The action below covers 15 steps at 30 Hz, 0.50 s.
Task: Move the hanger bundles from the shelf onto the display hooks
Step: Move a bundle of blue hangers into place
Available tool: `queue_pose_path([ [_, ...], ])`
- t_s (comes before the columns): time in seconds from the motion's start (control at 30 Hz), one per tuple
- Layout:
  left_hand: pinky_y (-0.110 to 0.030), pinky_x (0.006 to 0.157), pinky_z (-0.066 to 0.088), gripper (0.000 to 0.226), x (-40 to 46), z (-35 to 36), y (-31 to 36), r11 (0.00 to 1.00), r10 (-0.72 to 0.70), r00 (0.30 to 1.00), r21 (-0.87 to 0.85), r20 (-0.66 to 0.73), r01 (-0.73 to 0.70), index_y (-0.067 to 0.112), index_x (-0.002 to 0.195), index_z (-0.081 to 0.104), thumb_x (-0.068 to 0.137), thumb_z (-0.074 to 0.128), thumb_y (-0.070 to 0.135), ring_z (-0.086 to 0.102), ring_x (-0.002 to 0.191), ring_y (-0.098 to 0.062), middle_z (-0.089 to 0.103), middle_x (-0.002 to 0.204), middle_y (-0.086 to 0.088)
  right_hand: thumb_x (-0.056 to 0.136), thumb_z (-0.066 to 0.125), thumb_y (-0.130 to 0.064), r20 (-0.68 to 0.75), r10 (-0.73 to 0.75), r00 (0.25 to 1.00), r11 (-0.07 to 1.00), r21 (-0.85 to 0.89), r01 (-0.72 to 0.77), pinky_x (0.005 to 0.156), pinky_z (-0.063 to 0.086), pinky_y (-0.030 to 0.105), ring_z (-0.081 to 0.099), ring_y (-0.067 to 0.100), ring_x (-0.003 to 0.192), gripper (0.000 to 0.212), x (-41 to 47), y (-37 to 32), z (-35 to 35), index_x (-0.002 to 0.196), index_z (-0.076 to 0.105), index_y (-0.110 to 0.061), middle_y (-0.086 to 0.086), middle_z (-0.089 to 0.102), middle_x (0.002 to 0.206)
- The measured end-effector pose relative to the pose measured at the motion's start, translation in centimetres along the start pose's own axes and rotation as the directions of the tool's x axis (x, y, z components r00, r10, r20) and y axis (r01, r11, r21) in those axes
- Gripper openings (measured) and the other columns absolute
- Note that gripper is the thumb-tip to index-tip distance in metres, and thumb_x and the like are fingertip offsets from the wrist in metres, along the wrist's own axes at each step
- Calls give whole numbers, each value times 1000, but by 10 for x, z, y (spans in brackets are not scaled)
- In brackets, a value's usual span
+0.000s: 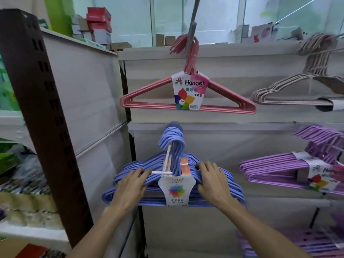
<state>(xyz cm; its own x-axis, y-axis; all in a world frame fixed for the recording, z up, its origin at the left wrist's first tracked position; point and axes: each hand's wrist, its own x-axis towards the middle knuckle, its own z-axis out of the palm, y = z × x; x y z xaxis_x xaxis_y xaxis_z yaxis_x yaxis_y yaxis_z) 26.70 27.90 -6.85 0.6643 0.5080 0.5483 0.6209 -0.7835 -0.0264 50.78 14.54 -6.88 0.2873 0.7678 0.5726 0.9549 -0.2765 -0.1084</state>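
Left hand and right hand each grip a shoulder of the blue hanger bundle. Keep it level; seat all hooks fully on the display hook below the pink hanger bundle.

The pink bundle's card reads "Hanger" — with "大方巷" beneath (smaller print illegible) — and the blue bundle's card reads "NO 829".

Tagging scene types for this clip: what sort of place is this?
Likely a small household-goods shop: labelled pink hanger bundle and purple bundles hang from display hooks, and boxed stock sits atop the shelving.
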Motion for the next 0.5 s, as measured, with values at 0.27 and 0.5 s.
queue_pose_path([
  [0.27,-39,79,51,60,2,6,-5,969,-175,982,-165,69,184,27,136,47,81,68,17,56,115,-25,57,129,3,62,75,-15,81,27,996,999,15,-29,66,42,40,56,31,87,45,-1,-1,6,104,58,-16,6,60,99],
  [0.5,-36,71,49,55,-10,-7,21,984,-50,998,-172,-37,43,18,127,55,77,78,20,62,96,-27,60,109,-3,80,65,-34,182,-25,983,1000,23,21,90,39,40,46,28,113,51,-4,5,-9,127,47,-23,3,48,123],
])
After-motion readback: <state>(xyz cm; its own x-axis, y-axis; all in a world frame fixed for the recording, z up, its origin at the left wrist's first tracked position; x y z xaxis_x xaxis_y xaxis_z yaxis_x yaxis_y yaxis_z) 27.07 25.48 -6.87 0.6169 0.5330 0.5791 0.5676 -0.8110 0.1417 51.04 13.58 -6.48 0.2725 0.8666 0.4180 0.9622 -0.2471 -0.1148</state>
